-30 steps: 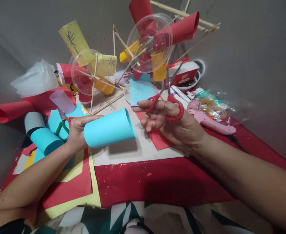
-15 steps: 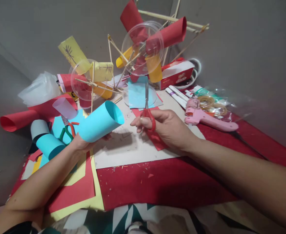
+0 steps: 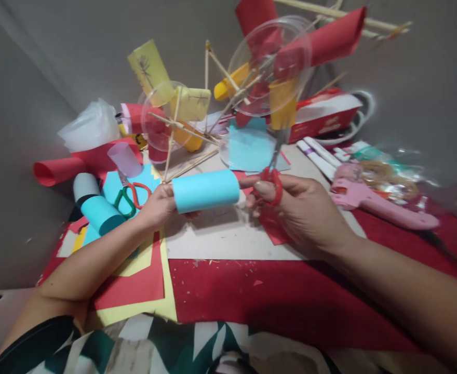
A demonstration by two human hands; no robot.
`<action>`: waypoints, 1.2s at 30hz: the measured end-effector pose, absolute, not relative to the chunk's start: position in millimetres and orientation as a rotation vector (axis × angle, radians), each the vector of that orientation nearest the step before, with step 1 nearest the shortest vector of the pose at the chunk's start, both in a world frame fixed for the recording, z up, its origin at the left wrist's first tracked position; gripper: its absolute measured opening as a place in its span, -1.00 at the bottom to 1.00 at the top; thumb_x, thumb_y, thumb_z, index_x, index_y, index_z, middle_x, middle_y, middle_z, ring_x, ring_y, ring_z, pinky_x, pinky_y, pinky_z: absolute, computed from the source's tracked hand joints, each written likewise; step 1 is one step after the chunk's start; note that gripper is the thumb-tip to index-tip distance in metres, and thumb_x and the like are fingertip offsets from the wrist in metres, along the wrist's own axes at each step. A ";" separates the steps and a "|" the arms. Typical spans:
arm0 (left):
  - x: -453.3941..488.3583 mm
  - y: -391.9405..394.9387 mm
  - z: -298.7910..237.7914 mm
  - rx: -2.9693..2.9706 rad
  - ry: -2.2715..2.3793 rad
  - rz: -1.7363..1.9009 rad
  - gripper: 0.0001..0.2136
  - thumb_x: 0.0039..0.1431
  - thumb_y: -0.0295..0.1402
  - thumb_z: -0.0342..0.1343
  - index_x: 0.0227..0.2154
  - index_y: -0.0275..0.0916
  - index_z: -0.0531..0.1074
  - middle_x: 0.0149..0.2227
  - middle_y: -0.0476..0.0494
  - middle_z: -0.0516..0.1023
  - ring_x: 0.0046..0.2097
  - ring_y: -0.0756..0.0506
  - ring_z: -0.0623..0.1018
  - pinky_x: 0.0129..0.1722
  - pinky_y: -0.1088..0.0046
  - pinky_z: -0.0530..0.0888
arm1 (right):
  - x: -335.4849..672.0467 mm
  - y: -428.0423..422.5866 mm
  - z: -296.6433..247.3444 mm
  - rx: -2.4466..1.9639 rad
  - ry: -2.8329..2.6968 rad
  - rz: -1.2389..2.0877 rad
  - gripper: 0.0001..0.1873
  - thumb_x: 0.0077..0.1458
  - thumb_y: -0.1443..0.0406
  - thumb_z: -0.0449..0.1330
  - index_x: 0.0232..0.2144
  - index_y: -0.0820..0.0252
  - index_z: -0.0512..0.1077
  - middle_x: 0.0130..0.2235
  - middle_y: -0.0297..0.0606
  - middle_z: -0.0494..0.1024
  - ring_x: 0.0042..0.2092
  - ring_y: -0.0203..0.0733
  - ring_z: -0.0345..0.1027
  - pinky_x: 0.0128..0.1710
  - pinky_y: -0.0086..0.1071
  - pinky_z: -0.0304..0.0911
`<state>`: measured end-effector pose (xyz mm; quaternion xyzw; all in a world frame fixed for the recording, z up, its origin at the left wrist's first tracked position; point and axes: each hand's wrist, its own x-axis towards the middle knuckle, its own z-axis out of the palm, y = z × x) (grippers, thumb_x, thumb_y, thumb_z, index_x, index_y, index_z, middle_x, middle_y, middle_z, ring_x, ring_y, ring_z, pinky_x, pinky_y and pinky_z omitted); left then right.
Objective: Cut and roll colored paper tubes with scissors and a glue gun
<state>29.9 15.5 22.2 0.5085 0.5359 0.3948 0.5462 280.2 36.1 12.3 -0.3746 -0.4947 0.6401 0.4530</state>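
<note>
My left hand grips one end of a light blue paper tube, which lies level across the middle of the view. My right hand has its fingers through the red handles of a pair of scissors. The blades point up and away, behind the tube's right end. My right fingertips touch that end of the tube. Both hands hover over a white sheet on red paper.
Two stick-and-paper-roll wheels with clear plastic lids stand at the back. A pink glue gun and rubber bands lie right. Rolled tubes, green-and-orange scissors and coloured sheets lie left.
My left hand swung the blue tube from tilted with its open end showing to level. My right hand with the scissors came up against the tube's right end. The camera moved closer.
</note>
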 end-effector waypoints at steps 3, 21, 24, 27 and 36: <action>23.3 14.1 36.0 1.287 1.354 0.918 -0.88 -0.10 -0.33 0.26 -0.55 -0.28 0.48 -0.62 -0.07 0.51 -0.55 -0.03 0.52 -0.49 0.45 0.54 | 280.9 34.5 15.4 -1.009 -1.157 1.581 -0.53 -0.10 -0.09 0.50 -0.40 0.18 0.63 -0.41 -0.30 0.55 -0.47 -0.33 0.34 -0.51 -0.43 0.29; -35.1 15.7 97.9 1.592 1.848 0.756 -0.49 0.16 0.09 0.26 -0.11 -0.30 0.57 -0.56 -0.09 0.55 -0.57 -0.03 0.50 -0.58 0.51 0.40 | 281.3 38.4 6.5 -1.176 -1.081 1.718 -0.39 -0.33 -0.08 0.58 -0.24 0.12 0.70 -0.38 -0.20 0.57 -0.39 -0.27 0.43 -0.45 -0.53 0.41; -67.2 22.8 104.8 1.870 2.099 0.946 -0.57 0.19 -0.02 0.25 -0.13 -0.32 0.60 -0.26 -0.22 0.68 -0.36 -0.07 0.60 -0.37 0.48 0.48 | 280.8 38.9 3.9 -1.187 -1.111 1.697 -0.42 -0.30 -0.08 0.58 -0.28 0.14 0.69 -0.39 -0.18 0.58 -0.41 -0.28 0.43 -0.44 -0.54 0.42; -99.2 38.1 102.5 1.931 2.335 0.817 -0.64 0.09 -0.22 0.34 -0.08 -0.31 0.60 -0.07 -0.27 0.68 -0.14 -0.18 0.64 -0.12 0.40 0.48 | 280.8 39.3 1.1 -1.163 -1.133 1.682 -0.47 -0.25 -0.07 0.57 -0.31 0.14 0.68 -0.41 -0.19 0.58 -0.42 -0.30 0.42 -0.44 -0.56 0.41; -134.8 63.2 85.7 1.662 2.202 0.844 -0.82 0.01 -0.37 0.35 -0.56 -0.31 0.48 -0.63 -0.01 0.46 -0.54 -0.04 0.49 -0.46 0.47 0.36 | 283.1 39.9 0.2 -1.117 -1.201 1.674 -0.50 -0.19 -0.08 0.54 -0.31 0.13 0.68 -0.40 -0.25 0.54 -0.39 -0.29 0.41 -0.39 -0.50 0.42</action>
